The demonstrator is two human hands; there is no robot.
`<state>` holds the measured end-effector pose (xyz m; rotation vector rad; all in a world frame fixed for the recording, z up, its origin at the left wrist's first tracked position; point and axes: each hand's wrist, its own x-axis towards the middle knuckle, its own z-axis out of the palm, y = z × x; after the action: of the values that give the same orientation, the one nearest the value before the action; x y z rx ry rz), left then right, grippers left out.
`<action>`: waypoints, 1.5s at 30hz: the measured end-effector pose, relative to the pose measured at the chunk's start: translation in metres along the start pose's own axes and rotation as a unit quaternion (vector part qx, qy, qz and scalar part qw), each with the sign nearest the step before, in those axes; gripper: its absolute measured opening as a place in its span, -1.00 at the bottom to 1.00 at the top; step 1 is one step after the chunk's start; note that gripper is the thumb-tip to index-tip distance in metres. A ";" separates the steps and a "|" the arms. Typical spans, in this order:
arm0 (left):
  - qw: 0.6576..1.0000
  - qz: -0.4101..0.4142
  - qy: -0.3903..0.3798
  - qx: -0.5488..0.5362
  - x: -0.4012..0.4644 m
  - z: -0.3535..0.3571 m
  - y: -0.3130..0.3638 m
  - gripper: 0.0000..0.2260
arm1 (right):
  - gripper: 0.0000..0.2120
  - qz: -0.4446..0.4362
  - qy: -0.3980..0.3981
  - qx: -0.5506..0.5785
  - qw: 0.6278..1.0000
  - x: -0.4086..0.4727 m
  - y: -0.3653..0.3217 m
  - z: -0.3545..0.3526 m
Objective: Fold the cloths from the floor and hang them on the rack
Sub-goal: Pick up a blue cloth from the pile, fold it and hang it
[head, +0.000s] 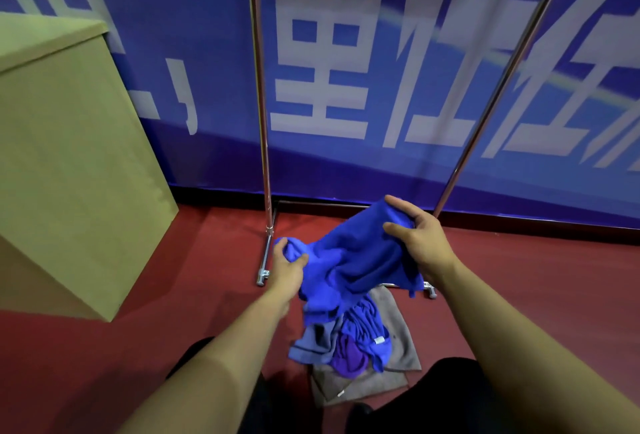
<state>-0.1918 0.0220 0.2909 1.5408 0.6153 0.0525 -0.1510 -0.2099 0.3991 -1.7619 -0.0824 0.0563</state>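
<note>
**Both hands on blue cloth, bunched above the pile**

Right hand (pixel 417 238) clamped on the upper edge of the blue cloth (pixel 356 260), thumb over, fingers under; left hand (pixel 289 265) pinching the lower left corner. Held in front of the rack (pixel 258 87), over the pile of cloths (pixel 349 347) on the red floor (pixel 536 277). Risks, judged: trailing folds snagging the pile and dragging a second piece up; uneven corners giving a crooked fold. Forearms stretched forward and down, right higher than left.
</note>
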 end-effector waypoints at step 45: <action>0.994 0.024 -0.092 -0.044 0.015 -0.068 0.025 -0.70 | -0.77 0.086 0.026 -0.131 0.987 -0.015 0.066 -0.055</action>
<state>-0.1979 0.0921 0.3153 1.4555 0.4238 -0.0260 -0.1601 -0.2776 0.3452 -2.0293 0.1055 0.1289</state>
